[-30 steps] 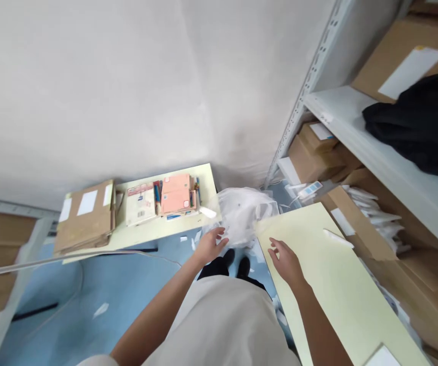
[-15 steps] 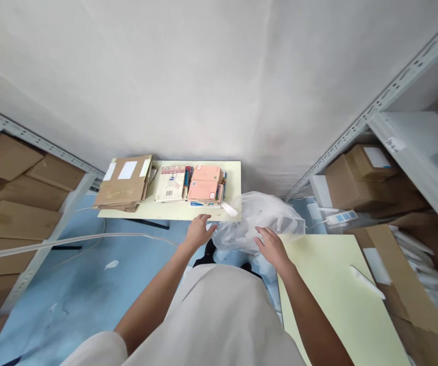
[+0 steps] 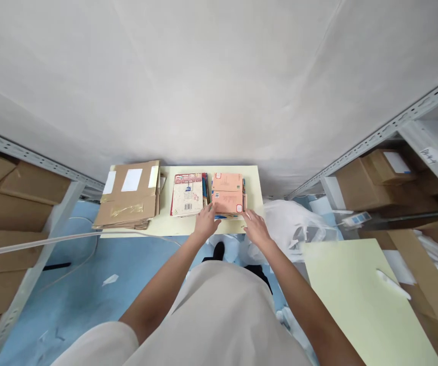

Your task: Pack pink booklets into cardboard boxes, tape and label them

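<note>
At the front of a stack of books with pink-covered books on top (image 3: 227, 189), both my hands reach in. My left hand (image 3: 206, 222) is at the stack's near left corner, thumb stretched to the right. By the near right corner is my right hand (image 3: 256, 226), its fingers extended forward. Both hands look open; whether the fingertips press on the books is hard to tell. A second pile, topped by a cream book with a red border (image 3: 187, 195), lies just left of the pink stack. Both piles lie flat on a pale yellow table (image 3: 165, 223).
Flattened cardboard (image 3: 127, 195) is piled on the table's left end. A translucent plastic bag (image 3: 295, 229) bulges at its right. Another yellow table (image 3: 356, 290) bears a white object (image 3: 393, 284). Shelves of cardboard boxes flank both sides; a pale cord (image 3: 70, 238) crosses at left.
Both hands have moved forward to the pink book stack; my right hand has left the space over the plastic bag. The view has shifted, with the table now closer to centre.
</note>
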Motion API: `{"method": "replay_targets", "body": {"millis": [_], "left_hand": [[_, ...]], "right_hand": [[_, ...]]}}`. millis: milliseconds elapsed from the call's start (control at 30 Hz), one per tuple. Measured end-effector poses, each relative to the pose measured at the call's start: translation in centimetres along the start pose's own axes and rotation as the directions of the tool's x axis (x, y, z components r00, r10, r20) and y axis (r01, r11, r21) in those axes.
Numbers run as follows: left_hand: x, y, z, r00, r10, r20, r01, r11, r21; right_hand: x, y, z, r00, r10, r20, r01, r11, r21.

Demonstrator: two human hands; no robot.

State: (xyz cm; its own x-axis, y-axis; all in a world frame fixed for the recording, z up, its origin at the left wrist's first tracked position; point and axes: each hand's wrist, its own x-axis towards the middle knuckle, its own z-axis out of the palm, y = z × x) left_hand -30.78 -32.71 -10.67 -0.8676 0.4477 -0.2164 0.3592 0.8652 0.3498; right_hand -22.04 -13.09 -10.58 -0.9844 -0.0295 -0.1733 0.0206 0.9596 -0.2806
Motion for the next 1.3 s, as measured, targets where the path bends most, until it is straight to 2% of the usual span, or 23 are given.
{"method": "replay_targets", "body": {"millis": [100, 267, 533, 833, 1000, 1100, 1167, 1233, 1300], "left_hand": [[1.8, -1.5, 0.5, 0.995, 0.1, -0.003, -0.1, 0.995, -0.03], [3.4, -2.8, 1.4, 0.968, 0.25, 0.024, -0.248, 0.966, -0.071], [3.4, -3.9, 2.3, 0.948, 0.318, 0.028, -0.317, 0.947, -0.045], [2.4, -4.3, 1.7, 0.93, 0.366, 0.025, -0.365, 0.93, -0.032], [2.3, -5.0, 1.1, 0.945, 0.327, 0.02, -0.324, 0.942, -0.084], [2.3, -5.3, 0.6, 0.945, 0.328, 0.004, -0.326, 0.94, -0.105], [2.3, -5.3, 0.2, 0.946, 0.322, -0.021, -0.322, 0.938, -0.13], [2.2, -5.1, -0.2, 0.951, 0.302, -0.068, -0.31, 0.93, -0.197], [2.2, -4.7, -0.7, 0.957, 0.263, -0.121, -0.289, 0.903, -0.318]], "right_hand": [[2.0, -0.6, 0.5, 0.999, 0.028, -0.024, -0.029, 0.999, -0.028], [4.7, -1.0, 0.9, 0.999, -0.001, 0.036, 0.004, 0.998, -0.07], [5.7, -2.9, 1.4, 0.994, 0.108, 0.027, -0.102, 0.981, -0.162], [5.0, -3.3, 1.1, 0.993, 0.113, 0.028, -0.11, 0.99, -0.084], [4.1, -2.5, 0.6, 0.991, 0.132, -0.017, -0.132, 0.991, 0.021], [3.6, -2.2, 0.8, 0.972, 0.201, -0.12, -0.179, 0.969, 0.172], [3.6, -2.1, 1.0, 0.936, 0.28, -0.215, -0.176, 0.898, 0.403], [4.0, -2.0, 1.0, 0.889, 0.367, -0.274, -0.125, 0.769, 0.626], [4.5, -1.8, 0.7, 0.852, 0.435, -0.292, -0.077, 0.655, 0.752]]}}
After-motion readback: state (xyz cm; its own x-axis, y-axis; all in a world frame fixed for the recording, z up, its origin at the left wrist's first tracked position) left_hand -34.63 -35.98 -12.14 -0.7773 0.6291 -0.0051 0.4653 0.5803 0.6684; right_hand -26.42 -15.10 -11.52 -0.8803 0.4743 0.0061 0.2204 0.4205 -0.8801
